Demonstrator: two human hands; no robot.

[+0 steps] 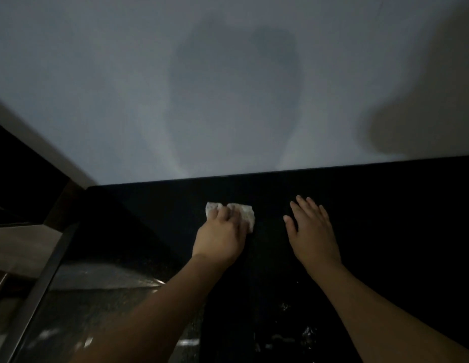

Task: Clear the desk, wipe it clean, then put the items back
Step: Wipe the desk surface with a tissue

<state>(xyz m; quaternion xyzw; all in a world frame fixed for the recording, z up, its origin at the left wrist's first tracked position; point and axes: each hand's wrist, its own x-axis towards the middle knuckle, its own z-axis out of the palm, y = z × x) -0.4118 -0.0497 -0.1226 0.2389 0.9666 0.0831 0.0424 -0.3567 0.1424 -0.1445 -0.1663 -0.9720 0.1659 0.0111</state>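
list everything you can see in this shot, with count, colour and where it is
cloth: one, whitish, crumpled, on the desk near its back edge, left of centre, under the left hand
desk: one, black, glossy top, fills the lower right and runs to the wall
wall: one, pale grey, behind the desk, with soft shadows on it
specks: a few, pale, on the desk surface near the bottom edge; too dim to tell what they are
floor: speckled grey, lower left, beside the desk
left hand: one, fingers curled over the cloth, pressing it to the desk
right hand: one, fingers straight and spread, palm down over the desk right of the cloth
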